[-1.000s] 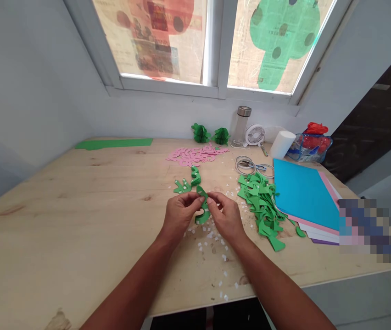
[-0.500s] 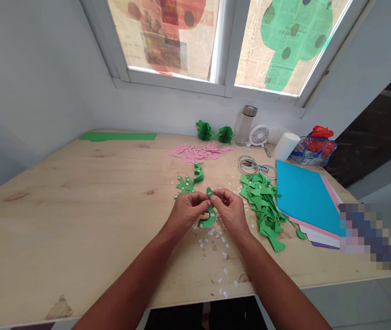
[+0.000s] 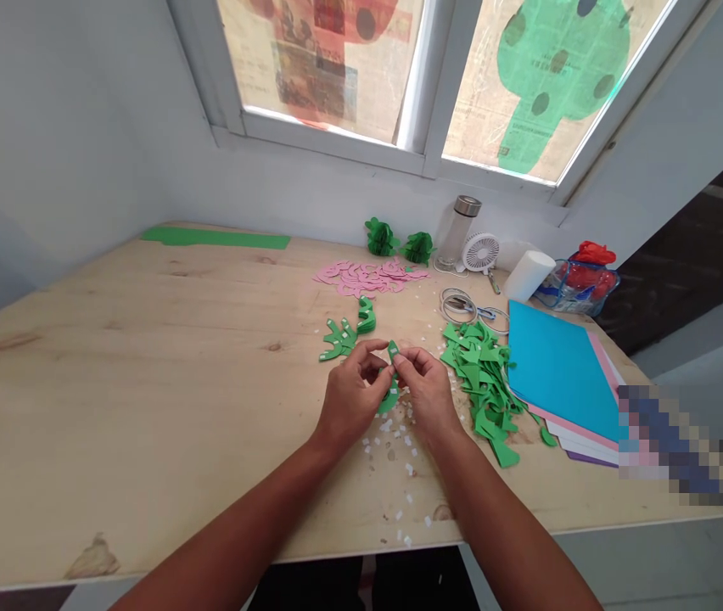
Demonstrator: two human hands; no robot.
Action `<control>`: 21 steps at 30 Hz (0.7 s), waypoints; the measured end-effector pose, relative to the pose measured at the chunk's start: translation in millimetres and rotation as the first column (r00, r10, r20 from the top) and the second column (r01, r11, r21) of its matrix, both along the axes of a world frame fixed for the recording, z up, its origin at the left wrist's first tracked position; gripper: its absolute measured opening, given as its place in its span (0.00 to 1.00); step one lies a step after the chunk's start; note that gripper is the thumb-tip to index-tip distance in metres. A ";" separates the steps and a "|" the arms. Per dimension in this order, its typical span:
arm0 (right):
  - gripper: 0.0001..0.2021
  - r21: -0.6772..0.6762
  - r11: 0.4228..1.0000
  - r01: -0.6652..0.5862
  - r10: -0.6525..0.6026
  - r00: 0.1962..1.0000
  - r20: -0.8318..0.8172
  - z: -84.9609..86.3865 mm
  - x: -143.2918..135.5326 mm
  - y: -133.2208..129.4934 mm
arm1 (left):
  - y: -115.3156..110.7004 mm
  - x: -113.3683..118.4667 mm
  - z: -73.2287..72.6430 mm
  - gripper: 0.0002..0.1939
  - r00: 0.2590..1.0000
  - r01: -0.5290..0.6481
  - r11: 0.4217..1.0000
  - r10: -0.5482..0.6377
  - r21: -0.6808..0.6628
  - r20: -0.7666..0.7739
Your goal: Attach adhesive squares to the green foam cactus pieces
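Note:
A curved green paper cutout [image 3: 389, 402] with small white squares on it is pinched between the fingertips of my right hand [image 3: 430, 392]. My left hand [image 3: 354, 397] is closed on the same cutout from the other side, its thumb against the paper and its index finger arched above. My fingers hide the cutout's middle; its upper tip shows between them. Just beyond my hands lie a branched green paper cutout [image 3: 339, 339] bearing white squares and a stack of curved green cutouts [image 3: 367, 317].
Green paper scraps [image 3: 485, 386] are heaped right of my hands, beside blue sheets [image 3: 556, 365]. White bits [image 3: 400, 437] dot the wooden table [image 3: 176, 407]. Pink cutouts [image 3: 367, 277], scissors [image 3: 473, 309], a bottle [image 3: 459, 233] and a small fan [image 3: 481, 253] stand or lie farther back.
The left fingers have shifted and arched around the cutout, covering more of its lower curve. The right hand keeps its pinch. The whole view has tilted slightly.

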State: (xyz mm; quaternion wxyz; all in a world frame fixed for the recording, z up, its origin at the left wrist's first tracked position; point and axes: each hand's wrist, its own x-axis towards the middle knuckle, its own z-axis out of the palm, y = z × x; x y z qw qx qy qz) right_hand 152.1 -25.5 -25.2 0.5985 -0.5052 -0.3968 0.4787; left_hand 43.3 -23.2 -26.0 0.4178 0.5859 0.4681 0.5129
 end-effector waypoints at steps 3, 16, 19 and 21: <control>0.11 -0.006 1.000 0.014 -0.014 1.000 0.004 -1.7 -0.3 0.4 | -3.0 1.9 -1.2 0.18 0.985 -0.055 0.991 0.074 0.126 -0.153; 0.10 0.015 0.999 0.040 -0.041 0.999 0.006 -3.7 -1.2 1.4 | -3.1 5.0 -9.2 0.21 0.943 -0.027 0.966 0.111 0.258 -0.314; 0.10 0.018 0.999 0.035 -0.035 0.999 -0.014 -3.3 -1.3 1.2 | -3.5 5.0 -9.6 0.22 0.941 -0.031 0.964 0.118 0.265 -0.318; 0.10 0.019 0.999 0.030 -0.030 0.999 -0.033 -3.3 -1.2 1.1 | -3.7 5.1 -9.6 0.22 0.940 -0.030 0.962 0.119 0.270 -0.321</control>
